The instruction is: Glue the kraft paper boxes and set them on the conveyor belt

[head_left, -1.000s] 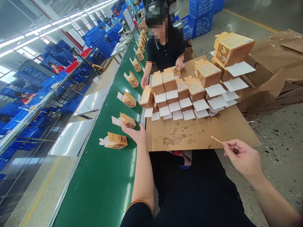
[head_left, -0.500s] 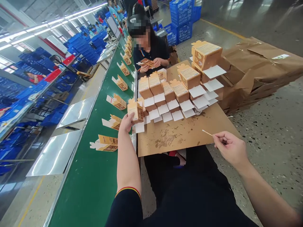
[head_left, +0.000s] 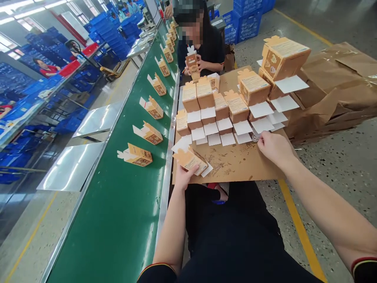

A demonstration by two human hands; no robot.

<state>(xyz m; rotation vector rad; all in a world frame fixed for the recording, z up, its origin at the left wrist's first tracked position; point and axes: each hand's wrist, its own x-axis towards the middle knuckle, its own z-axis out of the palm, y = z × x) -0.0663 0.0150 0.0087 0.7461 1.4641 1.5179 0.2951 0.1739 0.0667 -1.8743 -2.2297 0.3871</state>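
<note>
My left hand holds a small orange carton with open white flaps, tilted over the near left corner of a brown cardboard sheet. My right hand reaches across the sheet with pinched fingers to a small clear dish beside the rows of cartons; the thin stick it held earlier is hidden. Several orange cartons with white flaps open stand in rows on the far half of the sheet.
A green conveyor belt on my left carries several open cartons. A person in a dark shirt sits opposite, holding a carton. Larger stacked cartons and crumpled brown paper lie to the right. Blue crates stand behind.
My left hand took a carton from the front row and drew it back to the near edge. My right hand moved forward and left to the small dish.
</note>
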